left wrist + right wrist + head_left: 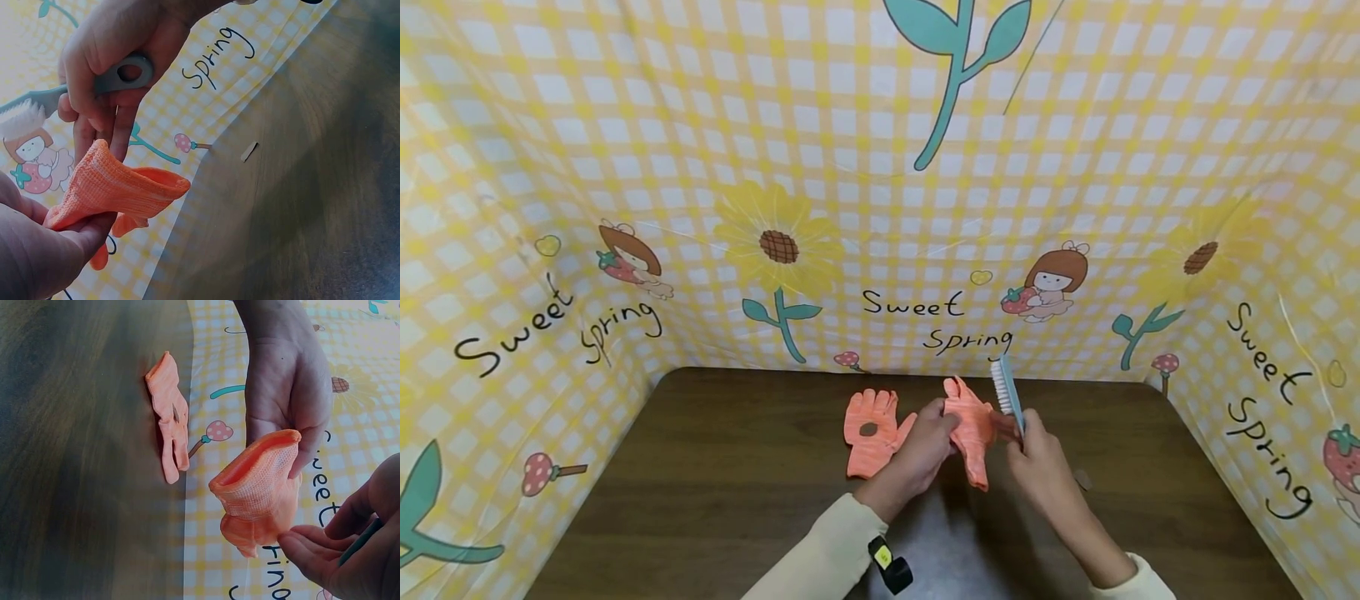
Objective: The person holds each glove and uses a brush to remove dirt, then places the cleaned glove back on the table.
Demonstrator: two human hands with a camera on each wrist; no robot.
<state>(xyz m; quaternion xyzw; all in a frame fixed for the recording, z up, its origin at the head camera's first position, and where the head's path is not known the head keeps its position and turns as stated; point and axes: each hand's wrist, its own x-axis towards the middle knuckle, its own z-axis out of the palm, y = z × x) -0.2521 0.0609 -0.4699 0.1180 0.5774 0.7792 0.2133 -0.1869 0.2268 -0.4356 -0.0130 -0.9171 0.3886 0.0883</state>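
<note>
My left hand [925, 450] pinches an orange knit glove [972, 425] and keeps it raised above the table. In the left wrist view the glove's cuff [144, 187] gapes, with the thumb on its near side. Blue-handled, white-bristled, the brush [1011, 396] is gripped in my right hand [1037, 454], its bristles facing the glove. The right wrist view shows right fingertips [289, 542] touching the glove's lower part. Left of the hands, a second orange glove [868, 454] lies flat on the table, a dark oval spot [868, 429] on it.
The dark wooden table [737, 500] has yellow checked cloth walls [880, 208] at its back and sides. A small flat chip [1082, 479] lies to the right of my right hand. A black band with a yellow tag [891, 567] is at the left sleeve.
</note>
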